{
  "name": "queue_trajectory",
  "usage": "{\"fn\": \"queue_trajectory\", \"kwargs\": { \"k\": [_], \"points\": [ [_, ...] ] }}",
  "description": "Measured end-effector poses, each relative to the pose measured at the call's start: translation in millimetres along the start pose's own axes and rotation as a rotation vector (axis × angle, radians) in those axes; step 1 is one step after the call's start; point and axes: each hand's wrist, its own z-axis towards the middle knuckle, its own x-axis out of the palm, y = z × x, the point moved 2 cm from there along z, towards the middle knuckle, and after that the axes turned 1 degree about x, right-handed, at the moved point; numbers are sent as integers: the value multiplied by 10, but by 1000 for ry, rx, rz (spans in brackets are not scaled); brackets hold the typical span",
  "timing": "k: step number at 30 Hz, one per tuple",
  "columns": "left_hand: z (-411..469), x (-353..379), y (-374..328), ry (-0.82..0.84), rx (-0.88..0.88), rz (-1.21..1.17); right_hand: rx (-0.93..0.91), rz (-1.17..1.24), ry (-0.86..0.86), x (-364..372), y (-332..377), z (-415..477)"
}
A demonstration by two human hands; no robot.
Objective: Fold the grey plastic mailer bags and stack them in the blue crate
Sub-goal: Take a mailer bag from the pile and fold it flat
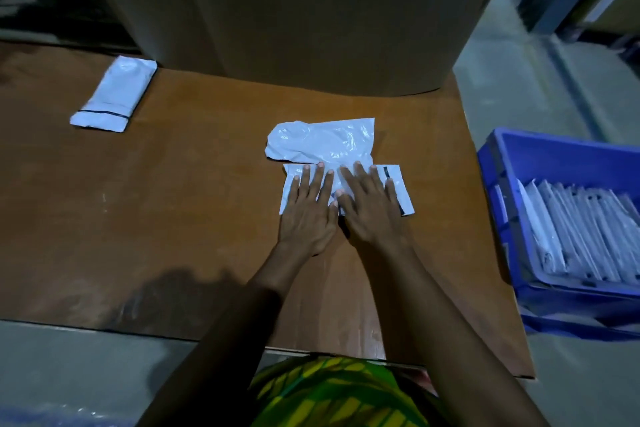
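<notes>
Any print on the mailers is too blurred to read. The only markings are dark stripes: one across the near end of the spare mailer at the upper left of the frame, and one down the right side of the mailer at the centre.

That centre mailer lies on the brown tabletop. Its lower part is flattened into a rectangle and its upper part is puffed and wrinkled. The left hand and right hand lie side by side on the flat part, thumbs touching. Each grip is apart, with fingers straight and spread, pressing palm down. The hands cover most of the flat part.

The blue crate sits at the right edge of the frame, just beside the tabletop. A row of folded mailers stands on edge inside it, leaning left.

A big cardboard box fills the upper centre, standing on the far side of the tabletop just beyond the mailer. Grey floor shows at the right. Green and yellow clothing shows at the bottom centre.
</notes>
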Motion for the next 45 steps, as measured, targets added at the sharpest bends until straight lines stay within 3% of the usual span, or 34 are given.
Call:
{"fn": "queue_trajectory", "kwargs": {
  "k": [4,10,15,20,25,32,40,45],
  "points": [
    [-48,10,70,86,-13,23,31,-191,-60,138,-29,-102],
    [207,-106,101,240,-50,69,97,-153,12,104,-49,103],
    [59,-56,114,203,-23,59,139,-101,56,64,-19,-69],
    [237,-199,130,369,-65,26,174,-59,206,-55,18,65],
    [284,-101,176,124,39,77,96,-139,49,-117,-67,222],
    [237,44,261,41,75,45,109,-159,33,-14,-233,159],
    [278,-3,260,137,7,41,125,-148,128,-77,-182,204],
    [80,-92,508,10,-200,70,-53,-40,112,25,365,193]
  ]
}}
